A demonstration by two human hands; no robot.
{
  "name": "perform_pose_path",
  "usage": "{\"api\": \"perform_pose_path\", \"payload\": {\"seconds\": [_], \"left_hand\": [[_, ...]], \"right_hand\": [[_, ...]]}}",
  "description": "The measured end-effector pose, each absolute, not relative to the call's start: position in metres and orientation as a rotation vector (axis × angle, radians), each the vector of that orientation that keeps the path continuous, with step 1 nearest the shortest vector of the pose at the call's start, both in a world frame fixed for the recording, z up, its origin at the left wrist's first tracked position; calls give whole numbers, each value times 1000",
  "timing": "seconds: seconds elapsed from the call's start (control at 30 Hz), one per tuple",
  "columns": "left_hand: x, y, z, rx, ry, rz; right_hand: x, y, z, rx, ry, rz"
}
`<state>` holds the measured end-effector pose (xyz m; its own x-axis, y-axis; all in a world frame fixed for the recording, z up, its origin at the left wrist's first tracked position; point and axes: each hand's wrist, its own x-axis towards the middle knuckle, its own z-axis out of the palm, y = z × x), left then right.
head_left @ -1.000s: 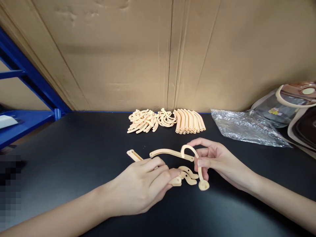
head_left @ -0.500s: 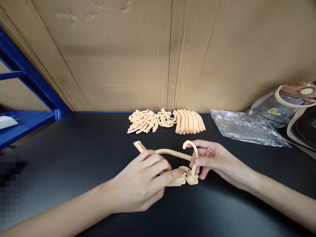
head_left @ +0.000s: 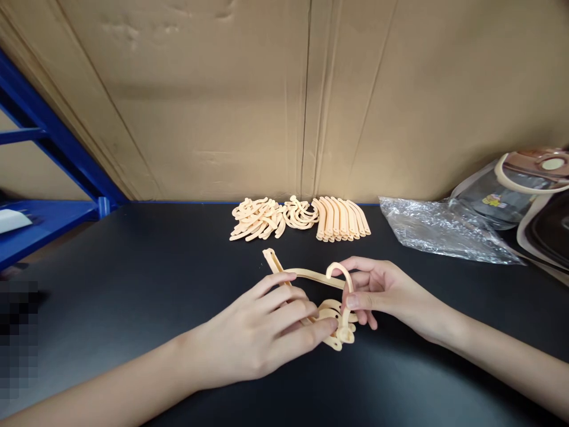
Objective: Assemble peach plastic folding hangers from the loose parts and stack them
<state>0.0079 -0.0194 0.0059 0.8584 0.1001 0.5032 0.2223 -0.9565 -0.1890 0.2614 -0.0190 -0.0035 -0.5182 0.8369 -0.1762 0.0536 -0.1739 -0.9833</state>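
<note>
Pale cream plastic hanger parts lie between my two hands on the black table. My right hand (head_left: 371, 293) pinches a hanger hook (head_left: 345, 290), its curl upward and its base low, near the curved pieces. My left hand (head_left: 271, 323) is wrapped over a long grooved hanger arm (head_left: 272, 259) whose far end sticks up past the fingers. Several flat curved pieces with holes (head_left: 331, 311) sit by the left fingertips, partly hidden by the hand and the hook. Behind them a curved bar (head_left: 313, 274) runs from the left fingers towards the right hand.
Along the back of the black table (head_left: 133, 284) lie a pile of curved strips (head_left: 255, 219), a heap of hooks (head_left: 300, 212) and a stack of hanger arms (head_left: 342, 218). A clear plastic bag (head_left: 444, 228) and a transparent jug (head_left: 484, 193) are at right. A blue rack (head_left: 80, 154) stands left.
The long arm in my left hand has swung right and stands steeper. My left fingers have moved right to the hook's base. The hook has shifted slightly left and down.
</note>
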Motion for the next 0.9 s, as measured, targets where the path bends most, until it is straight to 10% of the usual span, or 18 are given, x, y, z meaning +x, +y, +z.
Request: {"api": "perform_pose_path", "payload": {"seconds": [0.9], "left_hand": [[9, -24, 13, -2799, -303, -579]], "right_hand": [[261, -24, 7, -1178, -1598, 1493]]}}
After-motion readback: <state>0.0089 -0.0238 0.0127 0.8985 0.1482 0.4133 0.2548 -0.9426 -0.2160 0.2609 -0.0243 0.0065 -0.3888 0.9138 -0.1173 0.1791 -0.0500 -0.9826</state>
